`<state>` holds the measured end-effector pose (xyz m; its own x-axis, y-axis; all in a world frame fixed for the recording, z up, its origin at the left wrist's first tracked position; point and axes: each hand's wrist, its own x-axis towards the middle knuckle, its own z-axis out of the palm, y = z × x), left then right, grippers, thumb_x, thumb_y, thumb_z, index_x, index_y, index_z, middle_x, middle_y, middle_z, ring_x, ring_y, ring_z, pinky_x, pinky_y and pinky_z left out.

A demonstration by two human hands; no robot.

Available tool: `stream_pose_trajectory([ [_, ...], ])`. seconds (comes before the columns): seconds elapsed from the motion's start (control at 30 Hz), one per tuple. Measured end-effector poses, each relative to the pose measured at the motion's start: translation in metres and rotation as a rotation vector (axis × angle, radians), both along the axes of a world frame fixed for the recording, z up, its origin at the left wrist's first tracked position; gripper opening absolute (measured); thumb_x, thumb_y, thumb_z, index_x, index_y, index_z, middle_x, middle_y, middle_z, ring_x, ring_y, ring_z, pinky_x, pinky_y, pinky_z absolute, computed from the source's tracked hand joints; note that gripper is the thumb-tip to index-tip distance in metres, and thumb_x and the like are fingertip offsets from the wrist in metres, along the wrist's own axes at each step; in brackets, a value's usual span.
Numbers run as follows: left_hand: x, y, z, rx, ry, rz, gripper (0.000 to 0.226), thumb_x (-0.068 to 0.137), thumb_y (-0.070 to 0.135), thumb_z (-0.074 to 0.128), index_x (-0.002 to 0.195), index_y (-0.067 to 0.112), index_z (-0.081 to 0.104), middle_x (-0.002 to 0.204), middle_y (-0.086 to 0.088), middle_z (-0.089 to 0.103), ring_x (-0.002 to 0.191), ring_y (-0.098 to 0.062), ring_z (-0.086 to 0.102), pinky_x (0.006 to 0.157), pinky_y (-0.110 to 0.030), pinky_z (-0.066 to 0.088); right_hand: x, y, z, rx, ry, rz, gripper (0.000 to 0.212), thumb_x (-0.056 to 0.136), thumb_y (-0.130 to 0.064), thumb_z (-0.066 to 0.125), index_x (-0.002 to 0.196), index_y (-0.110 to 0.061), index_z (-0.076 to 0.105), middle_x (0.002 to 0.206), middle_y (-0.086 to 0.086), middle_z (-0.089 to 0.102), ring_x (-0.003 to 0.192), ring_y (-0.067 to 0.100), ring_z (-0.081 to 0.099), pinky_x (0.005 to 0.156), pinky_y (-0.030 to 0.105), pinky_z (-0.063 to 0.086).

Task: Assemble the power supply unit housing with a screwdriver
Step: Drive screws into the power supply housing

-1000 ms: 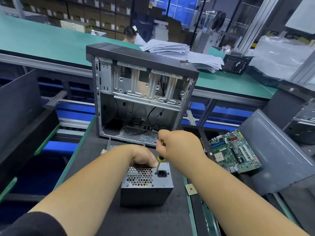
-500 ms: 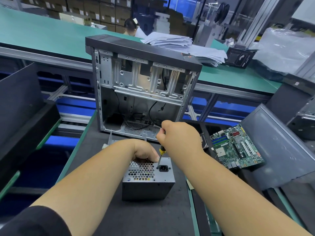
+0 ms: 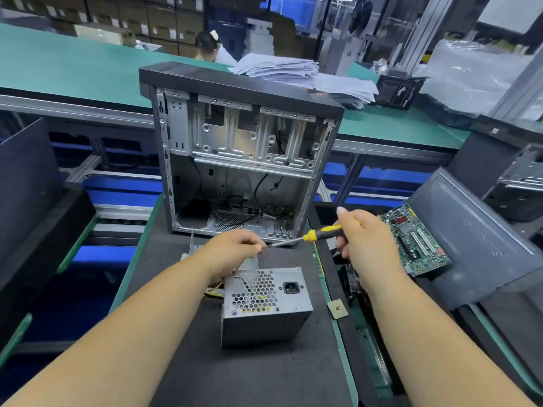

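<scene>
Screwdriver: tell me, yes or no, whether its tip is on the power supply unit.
No, the screwdriver is held level above the power supply unit, its tip at the left hand.

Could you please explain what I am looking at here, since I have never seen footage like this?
This is one view from a camera worn on a person's head, looking down at their own bare hands. On the dark mat sits a grey power supply unit, with an open computer case standing behind it. The right hand grips a yellow-handled screwdriver, held roughly level above the unit. The left hand has its fingertips at the screwdriver's tip; whether they pinch a screw is too small to tell. A green motherboard lies to the right.
</scene>
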<state>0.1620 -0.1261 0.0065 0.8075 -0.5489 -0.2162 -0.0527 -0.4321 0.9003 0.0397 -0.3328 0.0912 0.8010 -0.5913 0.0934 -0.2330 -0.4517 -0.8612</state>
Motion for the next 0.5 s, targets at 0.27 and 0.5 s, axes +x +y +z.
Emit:
stream_pose_trajectory([
  [0.27,-0.020,0.050,-0.017,0.057,-0.009,0.083,0.005,0.085,0.034,0.069,0.089,0.031,0.070,0.086,0.013,0.071,0.082,-0.004,0.066,0.071,-0.018,0.050,0.007,0.010,-0.053,0.485,0.181,0.126,0.010,0.098,-0.008,0.056,0.089,-0.008,0.062,0.071,0.004,0.071,0.063,0.012,0.058,0.060,0.026,0.045],
  [0.5,-0.039,0.056,-0.025,0.008,0.167,0.125,0.027,0.083,0.029,0.073,0.058,0.025,0.062,0.072,0.007,0.067,0.079,-0.016,0.070,0.082,-0.034,0.050,0.010,0.011,-0.077,0.308,0.354,0.171,0.021,0.090,-0.024,0.069,0.079,-0.014,0.054,0.067,0.003,0.038,0.062,0.018,0.032,0.059,0.030,0.026],
])
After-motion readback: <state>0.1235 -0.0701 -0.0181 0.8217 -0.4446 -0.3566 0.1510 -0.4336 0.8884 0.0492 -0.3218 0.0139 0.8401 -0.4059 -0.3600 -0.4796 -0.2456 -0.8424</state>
